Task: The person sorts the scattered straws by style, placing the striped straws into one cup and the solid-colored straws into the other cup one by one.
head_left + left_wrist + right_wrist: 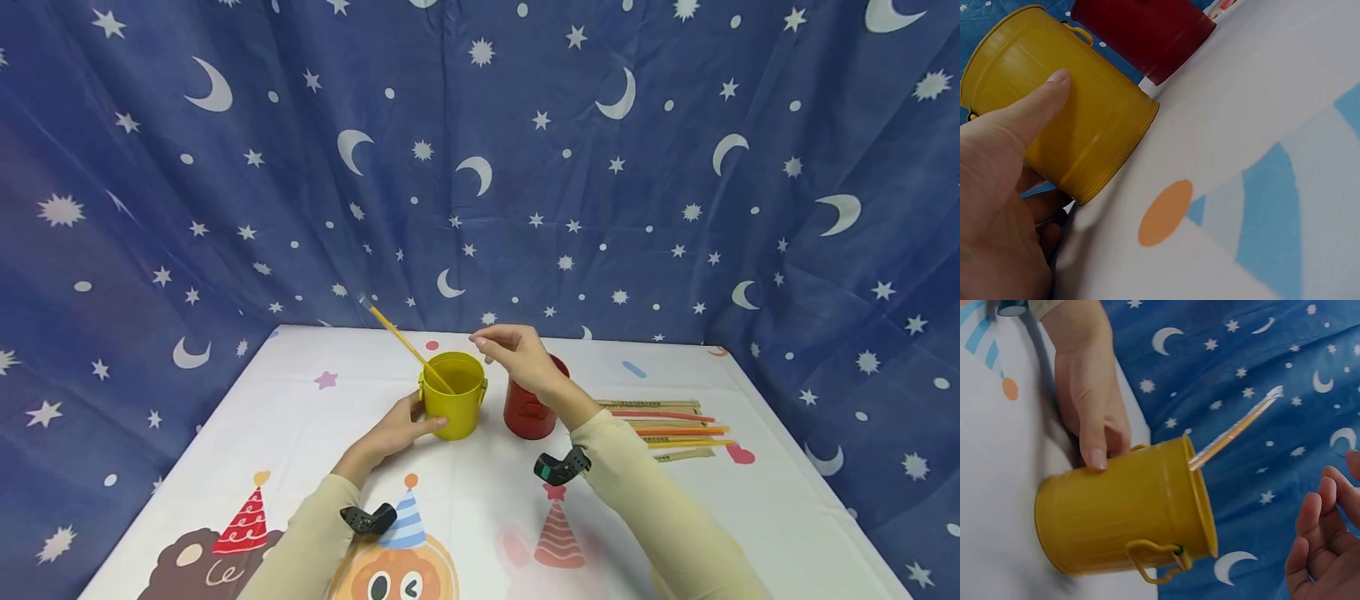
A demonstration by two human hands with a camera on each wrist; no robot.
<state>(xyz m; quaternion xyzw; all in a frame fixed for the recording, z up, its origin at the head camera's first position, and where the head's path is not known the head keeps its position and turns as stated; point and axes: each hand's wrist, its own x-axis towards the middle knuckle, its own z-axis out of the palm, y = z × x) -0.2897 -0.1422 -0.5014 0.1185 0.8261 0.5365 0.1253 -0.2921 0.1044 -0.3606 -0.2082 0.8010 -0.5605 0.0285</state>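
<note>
My left hand point(401, 429) grips the yellow bucket point(456, 414) at its left side. In the left wrist view the thumb point(1038, 103) lies along the bucket's wall, and the other fingers are partly hidden behind it. A thin yellow-orange stick in a clear wrapper point(401, 335) leans in the bucket, its upper end well above the rim and pointing left. My right hand point(517, 354) is raised between the yellow bucket and the red bucket point(528, 412), overlapping the red one in the head view. Its fingers point(1322, 515) are loosely bent, with nothing visible in them.
Several thin sticks point(667, 432), red, orange, yellow and brown with print, lie on the table right of the red bucket. The white cloth point(300, 417) carries printed party-hat animals. A blue curtain point(480, 208) with moons and stars hangs behind the table.
</note>
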